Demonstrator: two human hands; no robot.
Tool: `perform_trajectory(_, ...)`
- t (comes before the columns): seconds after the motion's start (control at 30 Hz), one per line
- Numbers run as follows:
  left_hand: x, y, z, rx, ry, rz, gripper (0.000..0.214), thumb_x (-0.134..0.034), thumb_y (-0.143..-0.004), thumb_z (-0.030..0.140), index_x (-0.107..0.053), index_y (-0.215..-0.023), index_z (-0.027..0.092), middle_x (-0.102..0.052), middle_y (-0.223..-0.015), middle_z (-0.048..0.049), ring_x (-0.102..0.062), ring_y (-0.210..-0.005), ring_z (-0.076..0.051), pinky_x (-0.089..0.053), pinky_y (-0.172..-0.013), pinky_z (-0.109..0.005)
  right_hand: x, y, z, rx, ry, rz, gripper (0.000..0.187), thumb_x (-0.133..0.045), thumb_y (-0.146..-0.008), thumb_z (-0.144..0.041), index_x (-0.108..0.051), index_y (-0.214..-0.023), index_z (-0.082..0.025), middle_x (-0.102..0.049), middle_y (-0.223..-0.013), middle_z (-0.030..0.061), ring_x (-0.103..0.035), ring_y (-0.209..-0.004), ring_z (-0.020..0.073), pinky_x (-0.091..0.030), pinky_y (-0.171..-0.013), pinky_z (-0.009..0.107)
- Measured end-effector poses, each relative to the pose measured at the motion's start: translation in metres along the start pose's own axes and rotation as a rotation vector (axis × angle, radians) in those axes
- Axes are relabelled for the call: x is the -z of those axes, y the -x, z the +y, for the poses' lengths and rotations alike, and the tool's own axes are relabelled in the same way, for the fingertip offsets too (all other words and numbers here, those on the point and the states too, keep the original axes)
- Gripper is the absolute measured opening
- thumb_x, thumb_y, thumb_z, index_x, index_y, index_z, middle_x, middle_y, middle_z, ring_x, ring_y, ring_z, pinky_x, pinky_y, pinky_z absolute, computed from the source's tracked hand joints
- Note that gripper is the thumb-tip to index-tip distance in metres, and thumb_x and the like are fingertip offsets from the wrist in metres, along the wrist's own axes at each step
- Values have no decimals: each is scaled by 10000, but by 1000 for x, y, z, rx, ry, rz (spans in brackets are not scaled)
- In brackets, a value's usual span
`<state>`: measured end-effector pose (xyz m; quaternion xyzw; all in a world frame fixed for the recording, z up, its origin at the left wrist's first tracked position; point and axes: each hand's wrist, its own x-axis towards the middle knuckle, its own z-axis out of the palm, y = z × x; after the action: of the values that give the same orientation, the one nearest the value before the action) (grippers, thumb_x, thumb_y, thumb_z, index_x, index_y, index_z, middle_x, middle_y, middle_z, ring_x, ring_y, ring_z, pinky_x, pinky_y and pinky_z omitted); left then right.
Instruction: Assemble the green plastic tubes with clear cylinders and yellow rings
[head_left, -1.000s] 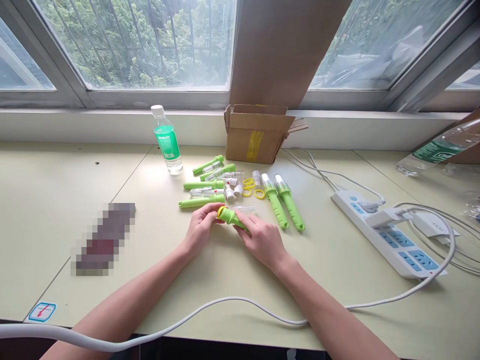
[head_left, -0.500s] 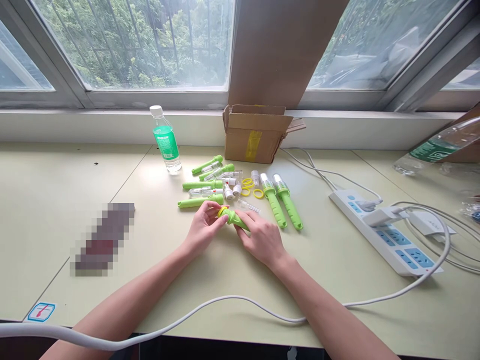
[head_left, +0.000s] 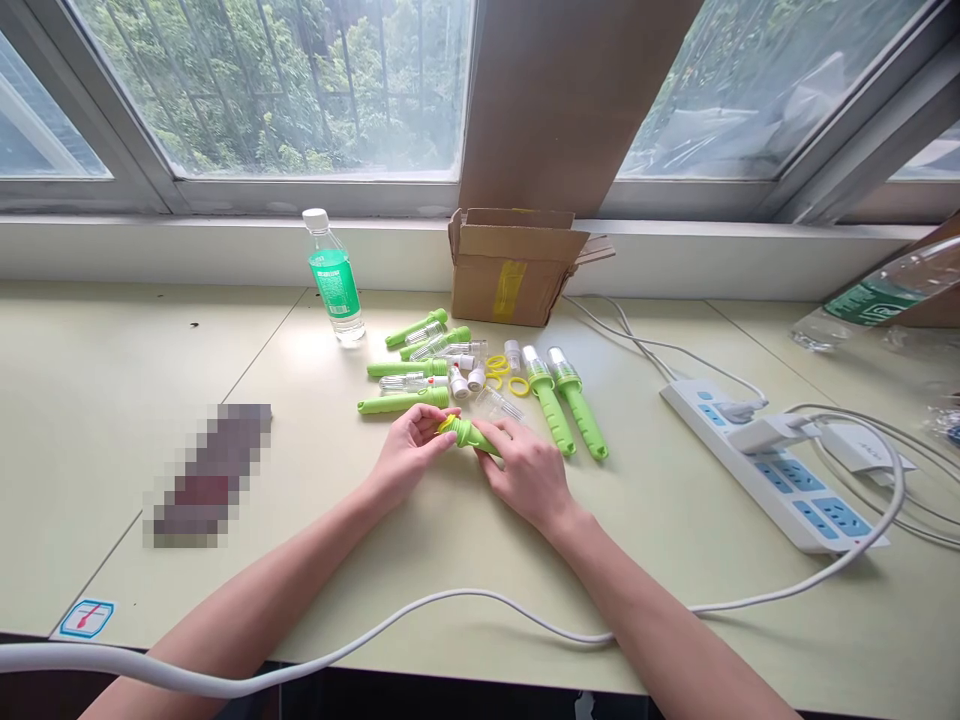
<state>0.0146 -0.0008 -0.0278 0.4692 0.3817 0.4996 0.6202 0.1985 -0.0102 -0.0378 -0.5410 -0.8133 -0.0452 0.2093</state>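
My right hand (head_left: pixel 529 476) is closed around a green plastic handle (head_left: pixel 468 434), its threaded end pointing left. With thumb and fingertips, my left hand (head_left: pixel 405 455) pinches a yellow ring (head_left: pixel 448 424) at that threaded end. The ring looks tilted, and fingers partly hide it. Just beyond lie more green handles (head_left: pixel 401 402), clear ribbed tubes (head_left: pixel 499 405), white capped pieces (head_left: pixel 459 382) and loose yellow rings (head_left: pixel 518 387). Right of my hands, two green sticks with clear tops (head_left: pixel 574 405) lie side by side.
A bottle with a green label (head_left: pixel 335 285) stands at the back left, beside an open cardboard box (head_left: pixel 517 270). On the right lies a power strip (head_left: pixel 772 465) with plugs. A white cable (head_left: pixel 450 596) crosses the front near my forearms. A blurred dark object (head_left: pixel 214 475) lies left.
The yellow ring has tilted slightly against the handle's threaded end under my left fingers. Both hands keep almost the same place, and the camera view has shifted a little.
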Motion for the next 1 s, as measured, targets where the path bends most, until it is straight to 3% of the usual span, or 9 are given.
perform_trajectory(0.23,3,-2,1,34,-8,-25,329,-771,-674,298,-515,-830,164,-637,-1176,-117,-604,-1081,-227,-442,-966,-394,-2,0,1,17,6,23,338,-533,-854,-263,-617,-1181,-255,-671,-914,39,-599,-771,172,-352,-581,267)
perform_trajectory(1.0,4,-2,-4,-112,-167,-43,238,-700,-754,286,-499,-797,166,-659,-1070,-105,-573,-1141,-245,-479,-930,-388,-3,3,0,-28,-95,15,320,-523,-884,-298,-621,-1186,-267,-636,-847,36,-560,-687,154,-342,-533,239)
